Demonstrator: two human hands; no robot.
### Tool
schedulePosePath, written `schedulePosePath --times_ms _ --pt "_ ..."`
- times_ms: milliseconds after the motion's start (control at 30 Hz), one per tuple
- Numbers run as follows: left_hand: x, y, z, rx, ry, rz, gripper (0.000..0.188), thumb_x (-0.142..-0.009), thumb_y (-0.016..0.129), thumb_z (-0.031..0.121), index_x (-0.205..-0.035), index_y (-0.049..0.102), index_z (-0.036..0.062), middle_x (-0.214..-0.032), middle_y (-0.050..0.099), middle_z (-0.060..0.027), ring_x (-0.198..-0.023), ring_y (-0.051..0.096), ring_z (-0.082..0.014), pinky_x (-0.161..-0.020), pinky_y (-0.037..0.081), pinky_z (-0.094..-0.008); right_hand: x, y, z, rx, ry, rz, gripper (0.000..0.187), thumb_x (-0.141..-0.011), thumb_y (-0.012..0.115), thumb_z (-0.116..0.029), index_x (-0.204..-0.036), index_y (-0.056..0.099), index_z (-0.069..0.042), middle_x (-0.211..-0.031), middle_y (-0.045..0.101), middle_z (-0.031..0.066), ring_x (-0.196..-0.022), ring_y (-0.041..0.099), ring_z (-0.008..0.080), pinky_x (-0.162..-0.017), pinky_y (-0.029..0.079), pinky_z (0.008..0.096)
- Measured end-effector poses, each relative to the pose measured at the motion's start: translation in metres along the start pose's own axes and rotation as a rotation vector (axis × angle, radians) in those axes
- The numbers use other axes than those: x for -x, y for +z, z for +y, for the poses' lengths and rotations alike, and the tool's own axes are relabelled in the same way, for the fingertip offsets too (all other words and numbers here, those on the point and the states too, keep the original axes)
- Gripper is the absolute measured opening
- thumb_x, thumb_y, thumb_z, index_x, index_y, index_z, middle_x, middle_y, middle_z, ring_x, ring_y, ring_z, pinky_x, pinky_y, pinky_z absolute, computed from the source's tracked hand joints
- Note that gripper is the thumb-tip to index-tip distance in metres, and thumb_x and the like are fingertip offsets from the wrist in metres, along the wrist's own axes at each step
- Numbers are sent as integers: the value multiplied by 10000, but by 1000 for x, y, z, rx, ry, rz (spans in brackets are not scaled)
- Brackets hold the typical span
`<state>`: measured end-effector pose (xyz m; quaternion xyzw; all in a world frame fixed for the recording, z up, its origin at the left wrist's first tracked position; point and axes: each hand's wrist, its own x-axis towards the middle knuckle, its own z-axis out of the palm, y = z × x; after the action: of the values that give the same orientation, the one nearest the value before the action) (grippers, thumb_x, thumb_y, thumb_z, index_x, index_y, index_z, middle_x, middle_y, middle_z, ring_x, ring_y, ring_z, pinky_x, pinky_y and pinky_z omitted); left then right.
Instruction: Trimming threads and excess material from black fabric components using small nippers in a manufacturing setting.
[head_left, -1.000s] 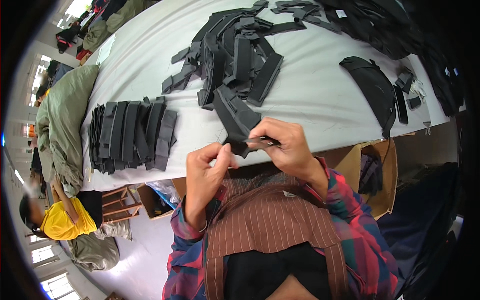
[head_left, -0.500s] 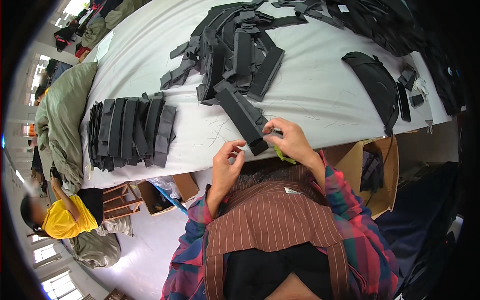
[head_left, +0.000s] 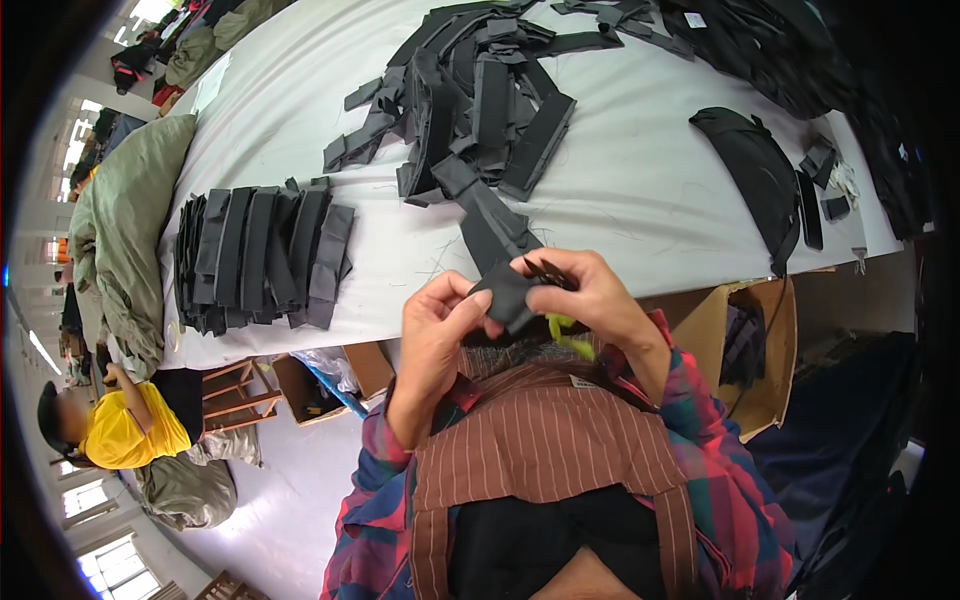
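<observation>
Currently a dark strip [head_left: 507,290] is pinched closed by left hand [head_left: 437,325] and right hand [head_left: 590,290]; if loosened, it could be dropped off the desk [head_left: 620,200] edge.

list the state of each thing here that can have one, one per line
left hand: closed, pinching the dark grey fabric strip
right hand: closed on the same strip, with a small dark tool
dark grey fabric strip: held up at the edge of the white table
neat row of grey strips: laid overlapping, flat
loose heap of grey strips: tangled, unsorted
brown cardboard box: open
</observation>
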<state>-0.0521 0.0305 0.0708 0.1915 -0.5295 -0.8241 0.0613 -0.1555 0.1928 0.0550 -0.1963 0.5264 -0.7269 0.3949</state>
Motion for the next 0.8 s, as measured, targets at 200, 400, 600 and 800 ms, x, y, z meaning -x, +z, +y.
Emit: schedulePosePath --times_ms 200,400,600,800 --pt "24 12 54 231 17 -252 81 -884 575 19 -904 496 11 -750 630 -109 -517 581 -137 -470 473 -232 12 18 -40 171 -134 -160 228 -815 711 -75 -1025 652 -9 -747 595 -40 -703 519 18 -618 417 202" --pt "2 3 16 -282 470 -47 401 -903 597 108 -1273 486 2 -1235 515 -106 -1087 518 -169 -912 425 -302 1 27 -21 -13 -72 92 127 -878 654 -119 -830 635 -3 -647 564 -32 -567 488 32 -515 371 203" --pt "2 4 -2 -270 264 -80 309 -979 479 168 -1227 530 -9 -983 657 -107 -875 627 -158 -799 479 -243 -4 22 -11 77 -62 61 108 -896 545 -36 -942 628 15 -732 574 -5 -632 522 53 -622 430 203" --pt "-3 -3 -7 153 24 -46 253 -998 411 159 -1142 518 -19 -972 659 -199 -740 669 -230 -666 558 -310 -6 15 -20 662 -383 292 244 -802 677 -35 -1044 653 -44 -843 646 29 -779 566 113 -728 464 272"
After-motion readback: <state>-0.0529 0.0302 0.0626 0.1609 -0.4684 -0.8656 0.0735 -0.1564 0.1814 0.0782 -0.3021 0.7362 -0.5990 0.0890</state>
